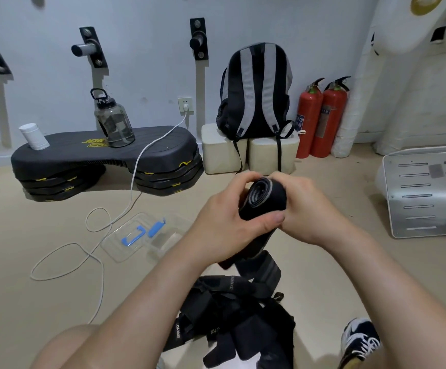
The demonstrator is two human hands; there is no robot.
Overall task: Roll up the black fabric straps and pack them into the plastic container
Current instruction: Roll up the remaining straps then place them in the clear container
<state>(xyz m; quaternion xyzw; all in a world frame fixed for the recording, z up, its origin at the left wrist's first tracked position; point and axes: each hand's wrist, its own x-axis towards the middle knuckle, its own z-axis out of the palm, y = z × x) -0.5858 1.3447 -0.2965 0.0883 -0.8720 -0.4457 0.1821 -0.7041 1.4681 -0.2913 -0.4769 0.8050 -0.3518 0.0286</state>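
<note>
The person holds a rolled black strap [265,199] up in front of them with both hands, well above the floor. The left hand [224,222] wraps round the roll's near side, its thumb pressed across the fabric, and the right hand [307,209] clasps the far side with curled fingers, so both hands grip the same roll. The roll's open end, showing its spiral layers, faces the camera. A loose length of the strap hangs below the hands towards a pile of black straps [232,315] heaped on the floor between the person's knees. The clear plastic container [113,243] lies on the floor to the left of the hands, apart from them, with blue clips [134,237] showing on it. A white cable [131,187] loops past it to a black step platform [83,155].
</note>
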